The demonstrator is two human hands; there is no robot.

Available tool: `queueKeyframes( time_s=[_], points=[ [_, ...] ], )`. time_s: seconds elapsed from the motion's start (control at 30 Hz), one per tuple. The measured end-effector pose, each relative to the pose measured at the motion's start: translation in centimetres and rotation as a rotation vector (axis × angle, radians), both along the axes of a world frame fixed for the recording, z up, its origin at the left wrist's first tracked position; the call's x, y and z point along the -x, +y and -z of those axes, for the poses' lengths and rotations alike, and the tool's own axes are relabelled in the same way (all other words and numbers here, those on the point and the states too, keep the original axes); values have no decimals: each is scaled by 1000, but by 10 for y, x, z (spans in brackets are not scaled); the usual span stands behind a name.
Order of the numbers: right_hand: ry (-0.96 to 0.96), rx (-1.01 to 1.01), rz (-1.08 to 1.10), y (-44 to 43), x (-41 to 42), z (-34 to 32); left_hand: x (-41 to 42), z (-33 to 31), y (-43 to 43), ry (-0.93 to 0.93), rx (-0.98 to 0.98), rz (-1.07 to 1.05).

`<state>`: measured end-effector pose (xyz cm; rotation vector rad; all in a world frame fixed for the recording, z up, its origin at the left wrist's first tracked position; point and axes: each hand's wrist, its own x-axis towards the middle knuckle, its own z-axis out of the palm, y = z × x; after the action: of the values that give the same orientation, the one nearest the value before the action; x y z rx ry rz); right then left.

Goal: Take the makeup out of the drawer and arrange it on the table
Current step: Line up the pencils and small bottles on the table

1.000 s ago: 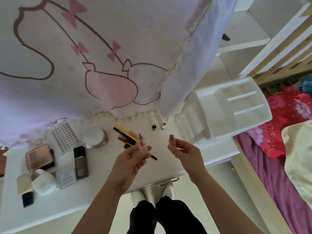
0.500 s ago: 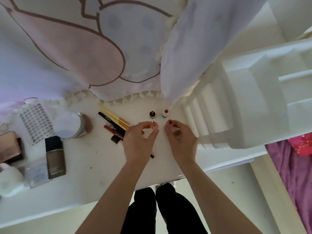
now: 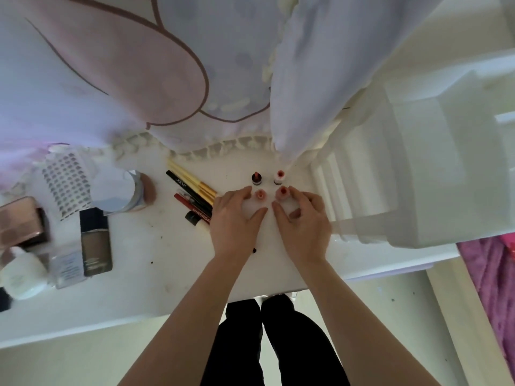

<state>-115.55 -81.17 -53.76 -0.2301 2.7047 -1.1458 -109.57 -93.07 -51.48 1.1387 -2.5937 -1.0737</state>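
Two lipsticks were held upright on the tabletop, one in each grip.
The pink lipstick was grasped between thumb and forefinger of the left grip, and the red lipstick likewise by the right grip. Just behind them a dark lipstick and a white lipstick were stood upright. Pencils were laid beside the left grip.

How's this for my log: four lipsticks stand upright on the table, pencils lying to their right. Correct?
Not quite: the head view shows the pencils lying to the left of the lipsticks, not the right. The four lipsticks do stand upright on the table.
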Motion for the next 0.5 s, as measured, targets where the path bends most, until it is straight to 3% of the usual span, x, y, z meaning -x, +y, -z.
queueKeyframes(
  time_s=[0.13, 0.27, 0.5],
  points=[
    [-117, 112, -35, 13, -7, -5, -27, -21, -4, 44, -18, -42],
    [-94, 232, 33, 21, -37, -11, -65, -38, -17, 26, 49, -226],
    [21, 186, -345, 7, -84, -17, -68, -40, -40, -213, -278, -568]
  ],
)
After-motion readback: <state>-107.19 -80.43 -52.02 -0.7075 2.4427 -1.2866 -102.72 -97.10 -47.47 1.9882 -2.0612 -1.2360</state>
